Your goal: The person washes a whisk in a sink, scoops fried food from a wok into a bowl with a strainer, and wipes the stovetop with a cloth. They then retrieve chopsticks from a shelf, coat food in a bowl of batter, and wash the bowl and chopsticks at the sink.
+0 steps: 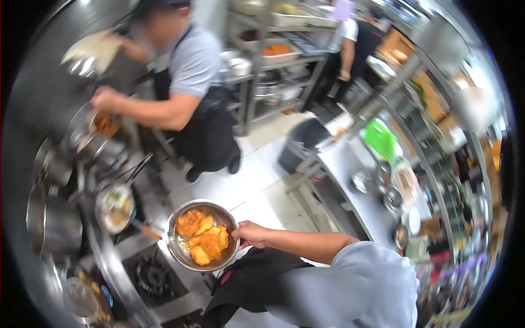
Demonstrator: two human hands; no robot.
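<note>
One metal bowl [178,256]: round, at the lower centre of the frame, overlapping the edge of the stove [108,270] in my view; I look down into it from the head camera.
Fried pieces [210,243]: several golden-orange chunks, clustered inside the bowl.
Right hand [251,234]: just right of the bowl, pinching its rim; the bare forearm runs to a grey-blue sleeve [377,268] at lower right.
Left hand: outside my view, so I cannot tell its state.
Burner [153,273]: dark, below and left of the bowl.
Pan [100,218]: left of the bowl, holding pale food with green bits; its wooden handle [147,230] points towards the bowl.
Co-worker [194,76]: upper left, grey shirt, dark apron, one hand above cookware [104,150], the other holding up something pale that blurs.
Second person [358,46]: top, right of centre, in dark clothes, near a shelf rack [254,82].
Desk [342,161]: right of centre, steel, carrying a bright green flat thing [380,139] and round dishes [392,198].
Bin [301,145]: dark grey, beside the desk.
</note>
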